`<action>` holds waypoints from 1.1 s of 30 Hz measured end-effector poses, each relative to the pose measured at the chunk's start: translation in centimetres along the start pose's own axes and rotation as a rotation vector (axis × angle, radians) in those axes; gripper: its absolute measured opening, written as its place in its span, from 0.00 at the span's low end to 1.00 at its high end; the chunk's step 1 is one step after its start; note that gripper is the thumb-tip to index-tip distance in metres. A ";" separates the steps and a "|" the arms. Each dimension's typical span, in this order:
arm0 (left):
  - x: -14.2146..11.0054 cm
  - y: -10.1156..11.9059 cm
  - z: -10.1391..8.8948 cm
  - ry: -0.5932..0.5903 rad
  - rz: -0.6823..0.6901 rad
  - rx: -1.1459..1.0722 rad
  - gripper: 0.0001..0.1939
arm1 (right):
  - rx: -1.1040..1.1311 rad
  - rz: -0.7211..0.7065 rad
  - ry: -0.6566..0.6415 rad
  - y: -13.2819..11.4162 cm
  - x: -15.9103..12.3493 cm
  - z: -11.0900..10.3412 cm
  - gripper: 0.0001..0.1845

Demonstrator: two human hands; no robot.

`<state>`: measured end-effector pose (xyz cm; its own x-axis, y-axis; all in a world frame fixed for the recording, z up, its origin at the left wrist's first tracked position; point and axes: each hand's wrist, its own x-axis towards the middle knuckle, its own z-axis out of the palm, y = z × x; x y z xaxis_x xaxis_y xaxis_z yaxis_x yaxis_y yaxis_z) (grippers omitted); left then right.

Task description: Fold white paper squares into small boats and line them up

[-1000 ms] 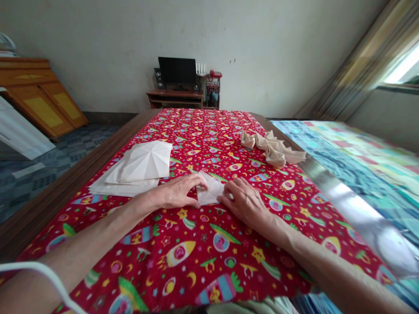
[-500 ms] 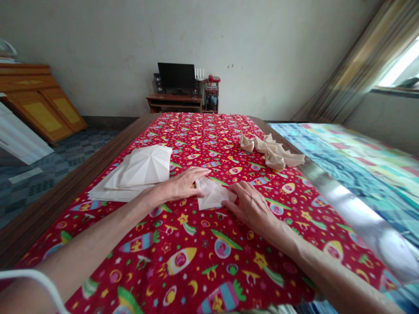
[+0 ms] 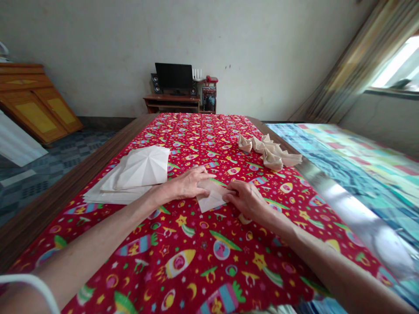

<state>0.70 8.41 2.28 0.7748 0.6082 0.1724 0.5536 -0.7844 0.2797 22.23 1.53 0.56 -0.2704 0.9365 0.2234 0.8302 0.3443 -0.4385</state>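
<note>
A small, folded white paper piece (image 3: 211, 203) lies on the red rocket-print cloth (image 3: 229, 242) between the hands. The right hand (image 3: 247, 199), angled inward, pinches its right corner; the left hand (image 3: 186, 184) has parted fingers, thumb over the left edge. Stacked, creased white sheets (image 3: 145, 168) lie left; pointed cream folded-paper shapes (image 3: 273, 158), right.

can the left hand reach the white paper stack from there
Likely yes: the stack lies close beside the left hand with nothing visible between, though its thumb is on the small folded sheet.
</note>
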 end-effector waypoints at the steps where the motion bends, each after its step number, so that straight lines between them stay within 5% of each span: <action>1: 0.1 -0.1 0.3 0.038 -0.021 -0.009 0.25 | -0.005 -0.037 0.018 0.4 0.4 -0.2 0.08; 8: 0.5 -0.3 1.9 0.091 -0.217 -0.121 0.25 | -0.005 -0.107 -0.091 2.0 2.6 -0.6 0.07; 18: 0.8 0.0 1.3 0.066 -0.313 -0.166 0.14 | 0.007 0.019 -0.020 0.5 2.9 0.8 0.06; 26: 0.2 -0.8 1.4 0.110 -0.178 -0.206 0.03 | 0.063 -0.126 0.141 1.2 1.7 1.1 0.03; 33: -1.1 -2.4 1.7 0.217 0.060 -0.066 0.06 | -0.055 -0.327 0.181 2.6 1.0 0.5 0.10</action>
<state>-0.95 9.43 -0.18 0.7180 0.5784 0.3873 0.4822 -0.8146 0.3225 23.82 3.39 -0.82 -0.4386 0.7491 0.4964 0.7407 0.6142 -0.2723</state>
